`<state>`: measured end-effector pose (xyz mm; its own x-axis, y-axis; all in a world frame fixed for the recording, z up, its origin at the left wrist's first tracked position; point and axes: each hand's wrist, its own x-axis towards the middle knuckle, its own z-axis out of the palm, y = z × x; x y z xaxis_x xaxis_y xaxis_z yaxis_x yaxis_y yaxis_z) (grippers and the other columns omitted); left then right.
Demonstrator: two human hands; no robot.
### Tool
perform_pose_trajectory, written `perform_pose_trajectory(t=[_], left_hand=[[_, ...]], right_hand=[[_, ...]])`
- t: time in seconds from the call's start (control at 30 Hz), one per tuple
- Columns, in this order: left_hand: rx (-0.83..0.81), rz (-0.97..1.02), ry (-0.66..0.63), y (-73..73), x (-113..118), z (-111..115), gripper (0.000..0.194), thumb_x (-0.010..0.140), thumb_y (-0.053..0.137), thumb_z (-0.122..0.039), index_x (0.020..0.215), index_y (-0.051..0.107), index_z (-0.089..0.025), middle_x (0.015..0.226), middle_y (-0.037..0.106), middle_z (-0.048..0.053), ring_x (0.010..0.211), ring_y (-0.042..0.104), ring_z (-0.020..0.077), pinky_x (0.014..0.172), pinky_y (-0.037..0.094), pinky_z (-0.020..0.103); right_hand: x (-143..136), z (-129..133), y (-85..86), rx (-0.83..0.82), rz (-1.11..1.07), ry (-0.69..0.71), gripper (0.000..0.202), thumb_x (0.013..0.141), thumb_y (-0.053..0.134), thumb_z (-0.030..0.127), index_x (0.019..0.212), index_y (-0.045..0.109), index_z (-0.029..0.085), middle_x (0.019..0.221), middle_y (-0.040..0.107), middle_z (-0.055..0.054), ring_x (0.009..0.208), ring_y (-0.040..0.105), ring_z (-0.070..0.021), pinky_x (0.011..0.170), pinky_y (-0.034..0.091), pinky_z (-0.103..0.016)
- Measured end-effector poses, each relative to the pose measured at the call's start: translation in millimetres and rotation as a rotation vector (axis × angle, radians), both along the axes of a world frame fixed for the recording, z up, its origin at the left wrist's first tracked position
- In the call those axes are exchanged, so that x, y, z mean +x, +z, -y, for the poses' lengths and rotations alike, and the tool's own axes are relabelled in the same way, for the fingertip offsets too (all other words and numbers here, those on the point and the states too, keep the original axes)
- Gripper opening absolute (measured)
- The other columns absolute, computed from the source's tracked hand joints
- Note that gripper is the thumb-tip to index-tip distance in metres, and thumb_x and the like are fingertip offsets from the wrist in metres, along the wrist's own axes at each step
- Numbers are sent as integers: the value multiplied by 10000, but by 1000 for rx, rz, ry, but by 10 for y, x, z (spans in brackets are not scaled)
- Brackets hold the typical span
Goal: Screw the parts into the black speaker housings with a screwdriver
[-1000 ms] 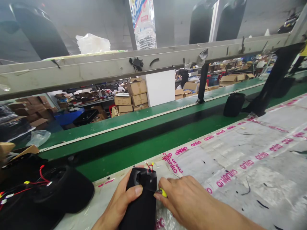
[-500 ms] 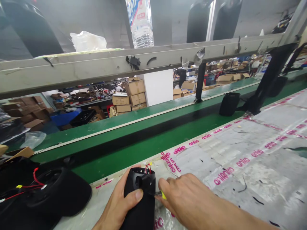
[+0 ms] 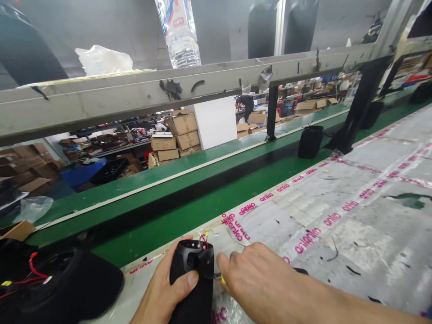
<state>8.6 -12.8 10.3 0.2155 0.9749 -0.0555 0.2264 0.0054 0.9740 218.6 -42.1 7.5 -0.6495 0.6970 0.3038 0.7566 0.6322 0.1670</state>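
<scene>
My left hand (image 3: 165, 283) is wrapped round a black fabric-covered speaker housing (image 3: 194, 294), thumb pressed on its near side. Its open upper end has a dark rim with small holes, and thin red wires with a yellow connector (image 3: 206, 235) stick out of it. My right hand (image 3: 251, 276) is closed on a small yellow tool, apparently a utility knife (image 3: 222, 279), held against the housing's right edge; most of the tool is hidden by my fingers. More black housings (image 3: 84, 279) with red wires lie at the lower left.
A worktop covered in plastic printed with pink lettering (image 3: 357, 225) spreads right, dotted with black scraps. Beyond it runs a green conveyor belt (image 3: 168, 216) carrying another black housing (image 3: 310, 141). A metal shelf (image 3: 135, 92) with a water bottle (image 3: 182, 40) crosses above. Cardboard boxes (image 3: 182, 130) stand behind.
The view has turned slightly to the right, so the surroundings sit further left. Both hands keep hold of the housing and the tool; the tool is now a little lower along the housing's edge.
</scene>
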Motion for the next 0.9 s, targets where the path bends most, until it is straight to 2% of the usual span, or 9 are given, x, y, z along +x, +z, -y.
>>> perform_pose_trajectory(t=[0.13, 0.27, 0.37, 0.5, 0.6, 0.7, 0.8, 0.87, 0.9], left_hand=[[33, -25, 32, -2, -5, -17, 632, 732, 756, -588, 1259, 647, -256, 1273, 714, 50, 1198, 608, 360, 1054, 418, 400], [-40, 63, 4, -34, -44, -71, 646, 723, 757, -577, 1256, 643, -230, 1228, 733, 67, 1157, 633, 361, 986, 464, 396], [-163, 216, -34, -66, -89, -104, 708, 725, 749, -562, 1330, 591, -231, 1202, 743, 76, 1074, 673, 345, 845, 517, 366], [-186, 275, -4, -95, -147, -108, 760, 709, 775, -539, 1373, 559, -240, 1234, 732, 73, 1099, 667, 323, 798, 513, 321], [-204, 303, -13, -111, -164, -116, 749, 727, 767, -531, 1384, 541, -252, 1203, 742, 66, 1055, 682, 308, 779, 509, 316], [-173, 307, 12, -126, -148, -122, 712, 719, 780, -520, 1338, 574, -236, 1168, 751, 70, 1034, 687, 299, 831, 512, 324], [-77, 336, 41, -98, -116, -90, 797, 682, 819, -497, 1369, 524, -220, 1174, 746, 80, 1034, 683, 293, 866, 520, 334], [50, 323, 47, -46, -107, -60, 952, 662, 854, -424, 1470, 386, -238, 1223, 726, 73, 1066, 673, 279, 926, 513, 340], [117, 287, 58, -16, -111, -49, 1018, 666, 859, -364, 1513, 305, -257, 1245, 715, 67, 1088, 667, 273, 962, 503, 347]], right_hand=[[-42, -38, -68, -31, 19, -8, 202, 694, 684, 113, 740, 534, 240, 653, 559, 0, 444, 508, -190, 382, 158, -372], [-90, -99, -244, 6, -86, -58, 151, 837, 690, 183, 833, 543, 219, 671, 606, -7, 480, 565, -208, 428, 241, -348], [-94, -150, -355, -5, -341, -66, 128, 979, 594, 311, 905, 544, 219, 708, 654, 1, 543, 627, -223, 503, 310, -349], [-51, -236, -360, -163, -741, -125, 271, 1079, 384, 389, 937, 547, 226, 721, 659, 8, 625, 652, -205, 575, 343, -325], [-35, -298, -321, -279, -873, -189, 317, 1081, 359, 427, 903, 535, 234, 703, 634, 13, 633, 617, -192, 592, 349, -313], [-47, -367, -358, -355, -927, -162, 332, 1069, 362, 448, 877, 540, 243, 712, 638, 12, 640, 609, -195, 598, 375, -311], [-42, -448, -515, -338, -1041, -134, 332, 1048, 384, 495, 1004, 594, 241, 855, 713, -32, 761, 676, -228, 676, 464, -327], [-12, -513, -666, -303, -1141, -196, 390, 1001, 452, 571, 1125, 606, 234, 921, 740, -56, 780, 697, -248, 708, 507, -341], [13, -551, -745, -301, -1176, -274, 439, 972, 490, 608, 1171, 605, 234, 913, 745, -54, 725, 691, -247, 691, 518, -345]])
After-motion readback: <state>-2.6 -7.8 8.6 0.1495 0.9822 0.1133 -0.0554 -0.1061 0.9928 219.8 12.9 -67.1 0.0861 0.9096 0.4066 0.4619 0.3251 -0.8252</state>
